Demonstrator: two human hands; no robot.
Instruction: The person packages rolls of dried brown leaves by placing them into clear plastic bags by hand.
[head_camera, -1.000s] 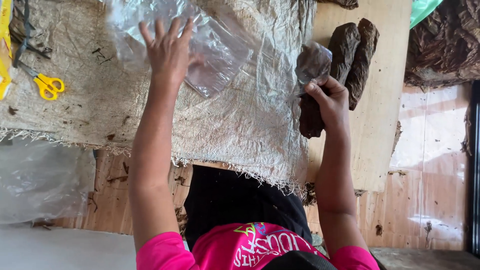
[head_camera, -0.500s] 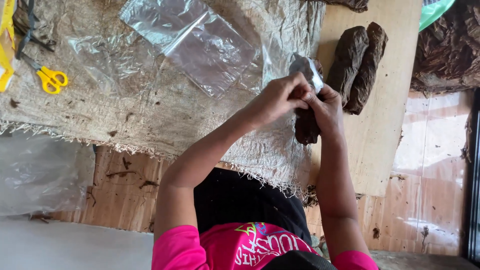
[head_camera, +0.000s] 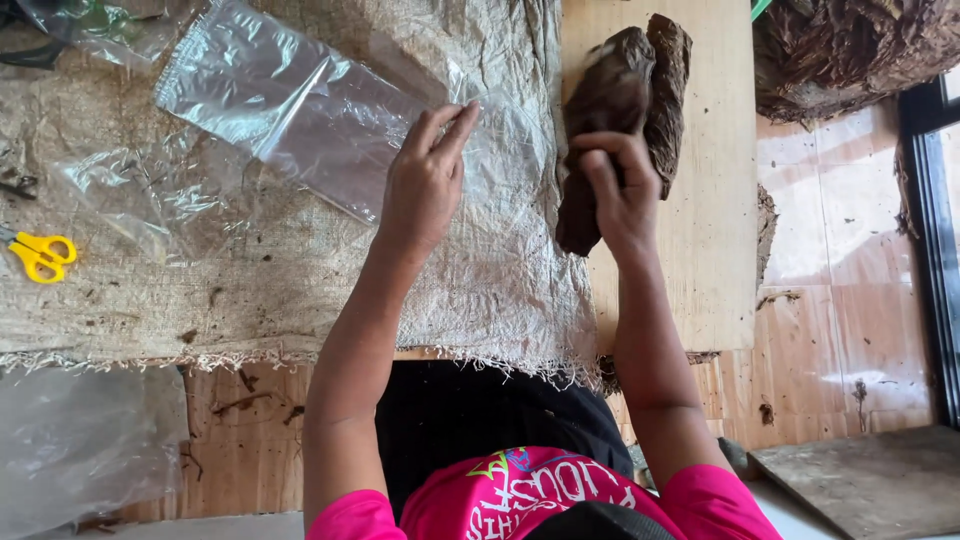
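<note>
My right hand (head_camera: 620, 195) grips the lower part of a dark brown bundle of dried leaves (head_camera: 625, 75), which lies on a pale wooden board (head_camera: 700, 250). My left hand (head_camera: 425, 185) rests flat, fingers stretched out, on a thin clear plastic sheet (head_camera: 505, 135) spread over a burlap cloth (head_camera: 250, 290). A clear plastic bag (head_camera: 290, 100) lies just left of that hand, touching its fingertips. The two hands are apart, with the cloth's right edge between them.
Yellow-handled scissors (head_camera: 40, 255) lie at the cloth's left edge beside crumpled clear plastic (head_camera: 150, 195). A heap of dark dried leaves (head_camera: 850, 50) sits at the top right. More clear plastic (head_camera: 80, 440) lies at the lower left, below the cloth's frayed edge.
My left hand has left the bundle, where both hands met half a second ago, and moved left onto the plastic sheet. My right hand still grips the bundle.
</note>
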